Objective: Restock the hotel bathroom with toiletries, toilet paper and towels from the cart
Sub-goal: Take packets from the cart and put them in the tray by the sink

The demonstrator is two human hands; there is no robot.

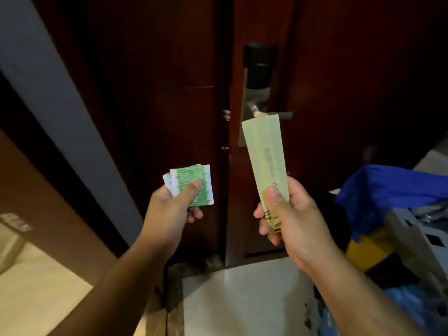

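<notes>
My left hand (pixel 173 206) pinches a small stack of green-and-white toiletry sachets (pixel 194 181), thumb on top and fingers underneath. My right hand (pixel 288 214) grips the lower end of a long pale-green paper packet (pixel 263 154), which stands nearly upright in front of the door. Both hands are held at chest height, apart from each other, in front of a dark wooden door (pixel 169 81).
The door's metal lever handle and black card lock (pixel 259 69) are just above the packet. The housekeeping cart (pixel 400 226) with a blue cloth (pixel 388 185) and yellow items stands at the right. A grey door frame (pixel 60 93) runs diagonally at the left. Pale floor tiles (pixel 242 299) lie below.
</notes>
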